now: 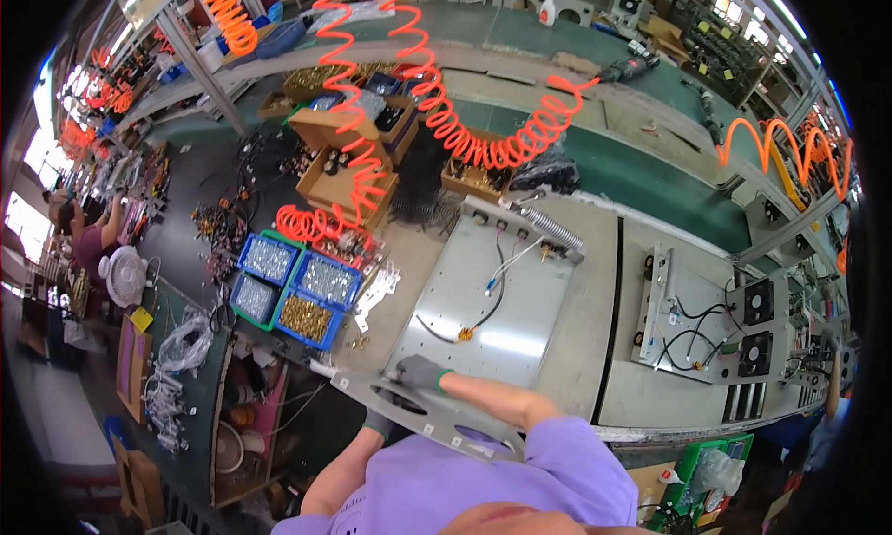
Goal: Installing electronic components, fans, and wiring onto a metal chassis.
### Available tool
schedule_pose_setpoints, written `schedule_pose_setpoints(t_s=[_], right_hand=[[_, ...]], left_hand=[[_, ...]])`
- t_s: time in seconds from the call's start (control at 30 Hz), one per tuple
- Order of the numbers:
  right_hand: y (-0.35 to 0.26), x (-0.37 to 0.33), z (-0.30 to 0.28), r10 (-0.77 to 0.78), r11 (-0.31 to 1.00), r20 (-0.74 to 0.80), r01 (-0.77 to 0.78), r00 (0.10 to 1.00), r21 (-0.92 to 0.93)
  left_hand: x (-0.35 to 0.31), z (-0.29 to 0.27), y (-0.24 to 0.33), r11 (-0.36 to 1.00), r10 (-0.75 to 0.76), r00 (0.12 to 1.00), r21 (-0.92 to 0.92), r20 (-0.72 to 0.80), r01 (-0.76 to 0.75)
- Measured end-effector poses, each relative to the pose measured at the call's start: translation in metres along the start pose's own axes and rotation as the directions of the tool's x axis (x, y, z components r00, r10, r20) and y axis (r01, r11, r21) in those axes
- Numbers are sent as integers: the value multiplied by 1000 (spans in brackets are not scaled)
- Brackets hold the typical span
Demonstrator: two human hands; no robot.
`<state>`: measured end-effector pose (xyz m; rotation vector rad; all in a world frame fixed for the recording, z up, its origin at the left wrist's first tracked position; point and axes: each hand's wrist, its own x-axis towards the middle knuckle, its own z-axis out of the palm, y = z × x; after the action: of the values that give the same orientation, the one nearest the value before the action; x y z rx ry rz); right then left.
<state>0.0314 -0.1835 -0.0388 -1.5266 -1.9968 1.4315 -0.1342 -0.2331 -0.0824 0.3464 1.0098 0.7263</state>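
A grey metal panel (446, 425) with large oval cutouts and small square marks is held tilted in front of my body. My right hand (421, 372), in a dark grey glove, grips it at its far edge. My left hand (379, 416), gloved too, is at the near side; its fingers are partly hidden by the panel. Just beyond lies a flat silver metal plate (446, 303) on the bench. It carries a coiled spring-like metal part (550, 228) at its far end, and black and white wires (503, 277) lie across it.
Blue bins (307, 319) of screws and brass parts stand left of the plate, beside an open cardboard box (339, 177). Orange coiled air hoses (502, 150) hang over the bench. At the right sits another assembly with black fans (758, 301). Co-workers are at both sides.
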Motion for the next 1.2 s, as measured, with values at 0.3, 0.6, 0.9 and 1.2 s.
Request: schedule_pose_setpoints(t_s=[0.3, 0.6, 0.9, 1.2], right_hand=[[6, -10, -22, 45, 982, -136, -19, 990, 185], [-2, -8, -25, 144, 950, -38, -127, 989, 286], [4, -8, -17, 209, 920, 53, -214, 977, 327], [9, -11, -32, -146, 949, 159, 93, 976, 301]], left_hand=[[-8, 50, 31, 978, 148, 989, 149, -16, -144], [-29, 70, 49, 976, 53, 954, 219, -295, 13], [-35, 74, 50, 949, 52, 955, 311, -293, 44], [-29, 70, 51, 993, -56, 981, 95, -185, 74]])
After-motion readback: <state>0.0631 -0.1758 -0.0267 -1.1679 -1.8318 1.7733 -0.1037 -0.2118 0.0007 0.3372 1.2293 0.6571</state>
